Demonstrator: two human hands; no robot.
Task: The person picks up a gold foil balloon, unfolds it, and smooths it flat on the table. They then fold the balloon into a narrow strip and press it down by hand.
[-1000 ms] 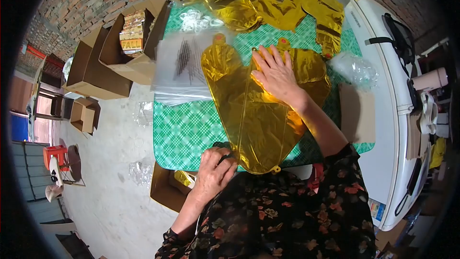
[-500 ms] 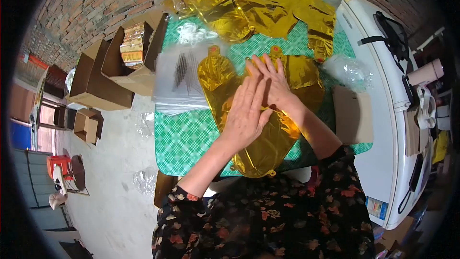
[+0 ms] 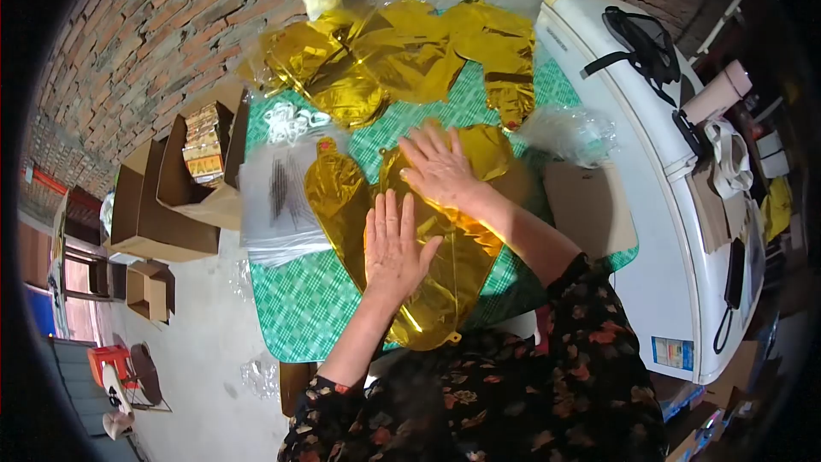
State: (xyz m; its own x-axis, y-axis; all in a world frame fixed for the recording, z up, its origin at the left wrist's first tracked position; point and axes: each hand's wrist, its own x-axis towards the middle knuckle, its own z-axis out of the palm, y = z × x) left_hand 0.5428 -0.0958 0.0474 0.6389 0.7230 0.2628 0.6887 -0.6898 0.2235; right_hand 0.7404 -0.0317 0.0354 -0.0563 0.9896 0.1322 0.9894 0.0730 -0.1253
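Note:
A gold foil balloon (image 3: 445,291), flat and shiny, lies on the green checked tablecloth (image 3: 295,308) near the front edge. My left hand (image 3: 393,252) rests palm down on its left part, fingers stretched out and pointing away from me. Farther back and to the right, my right hand (image 3: 440,167) lies spread on the upper part of the foil. Neither hand grips anything. More gold foil pieces (image 3: 419,47) are heaped at the back of the table.
Clear plastic bags (image 3: 278,197) and white ties (image 3: 291,122) lie at the left. Crumpled plastic (image 3: 569,133) and brown cardboard (image 3: 590,205) are at the right, beside a white appliance (image 3: 658,265). Open cartons (image 3: 162,214) stand on the floor at left.
My hands, close together and overlapping before, are now apart: the left is nearer me, the right farther back with fingers spread. The camera view has shifted.

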